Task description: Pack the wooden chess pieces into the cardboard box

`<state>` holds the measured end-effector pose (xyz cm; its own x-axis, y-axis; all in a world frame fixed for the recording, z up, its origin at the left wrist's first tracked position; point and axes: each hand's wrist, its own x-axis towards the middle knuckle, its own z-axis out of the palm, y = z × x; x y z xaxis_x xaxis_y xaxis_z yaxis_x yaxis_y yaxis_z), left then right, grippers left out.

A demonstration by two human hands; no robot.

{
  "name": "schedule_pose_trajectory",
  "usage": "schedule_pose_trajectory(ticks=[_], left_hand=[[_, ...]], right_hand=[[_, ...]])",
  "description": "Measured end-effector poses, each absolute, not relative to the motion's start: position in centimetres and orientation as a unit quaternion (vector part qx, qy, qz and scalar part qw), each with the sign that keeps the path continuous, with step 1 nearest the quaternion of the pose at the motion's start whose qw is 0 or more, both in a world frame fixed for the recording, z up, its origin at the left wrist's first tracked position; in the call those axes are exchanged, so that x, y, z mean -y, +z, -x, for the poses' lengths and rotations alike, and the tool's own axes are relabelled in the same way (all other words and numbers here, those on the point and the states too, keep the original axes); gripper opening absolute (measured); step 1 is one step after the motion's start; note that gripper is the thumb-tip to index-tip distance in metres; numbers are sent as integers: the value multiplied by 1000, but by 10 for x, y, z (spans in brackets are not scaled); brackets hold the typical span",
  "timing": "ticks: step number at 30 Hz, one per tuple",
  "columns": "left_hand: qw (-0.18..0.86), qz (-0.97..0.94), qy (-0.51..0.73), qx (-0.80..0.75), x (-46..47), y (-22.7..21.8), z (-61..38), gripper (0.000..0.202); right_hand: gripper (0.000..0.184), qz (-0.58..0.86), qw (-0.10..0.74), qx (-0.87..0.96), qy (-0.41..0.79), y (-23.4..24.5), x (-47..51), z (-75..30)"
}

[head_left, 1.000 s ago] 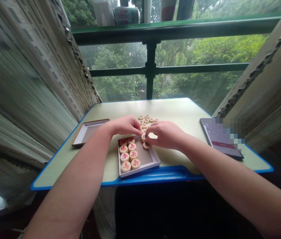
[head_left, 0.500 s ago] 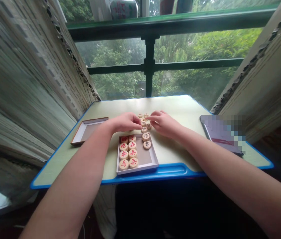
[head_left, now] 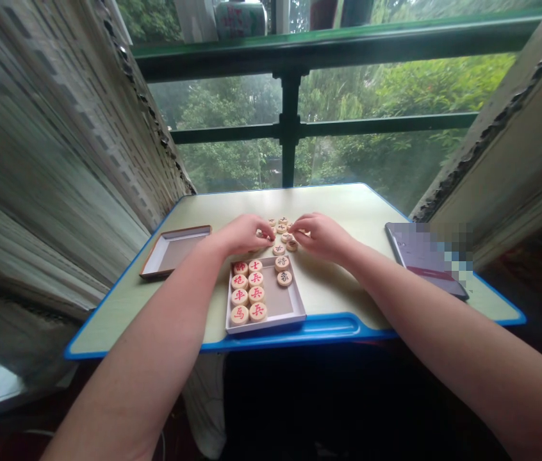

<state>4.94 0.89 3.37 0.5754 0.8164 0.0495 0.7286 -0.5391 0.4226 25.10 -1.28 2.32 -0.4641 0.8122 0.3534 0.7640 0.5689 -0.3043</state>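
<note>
Lower centre, an open box (head_left: 279, 302) holds red-marked pieces (head_left: 256, 294) in two snug columns, probably so they brace one another, and two black-marked pieces (head_left: 284, 278) upper right. Beyond, the left hand (head_left: 248, 233) and right hand (head_left: 323, 235) curl at loose pieces (head_left: 279, 250), mid-frame; whether the fingers clamp any, I cannot tell.

A blue-edged table (head_left: 338, 206) bears box (head_left: 278, 299), tray (head_left: 171, 256), tablet (head_left: 418, 256) and loose discs (head_left: 279, 250).

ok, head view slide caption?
Left hand and right hand at loose round tan pieces, beyond a white-walled cardboard box holding more.
</note>
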Motion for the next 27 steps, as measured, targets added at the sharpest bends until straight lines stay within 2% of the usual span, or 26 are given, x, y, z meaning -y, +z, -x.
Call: schedule_pose_trajectory(ticks=[3, 6, 10, 18, 23, 27], left_hand=[[180, -869, 161, -432, -13, 29, -50, 22], [162, -861, 201, -438, -17, 26, -50, 22], [148, -853, 196, -461, -17, 27, -50, 25], [120, -870, 139, -458, -21, 22, -47, 27], [115, -868, 152, -459, -22, 21, -47, 26], [127, -859, 167, -467, -22, 21, -47, 24]], right_hand=[[24, 428, 279, 857, 71, 30, 17, -252], [25, 452, 232, 858, 80, 33, 20, -253], [20, 483, 152, 859, 75, 30, 18, -254], [27, 500, 140, 851, 73, 29, 17, -254], [26, 503, 131, 849, 89, 30, 15, -255], [35, 529, 121, 834, 95, 32, 15, -256]])
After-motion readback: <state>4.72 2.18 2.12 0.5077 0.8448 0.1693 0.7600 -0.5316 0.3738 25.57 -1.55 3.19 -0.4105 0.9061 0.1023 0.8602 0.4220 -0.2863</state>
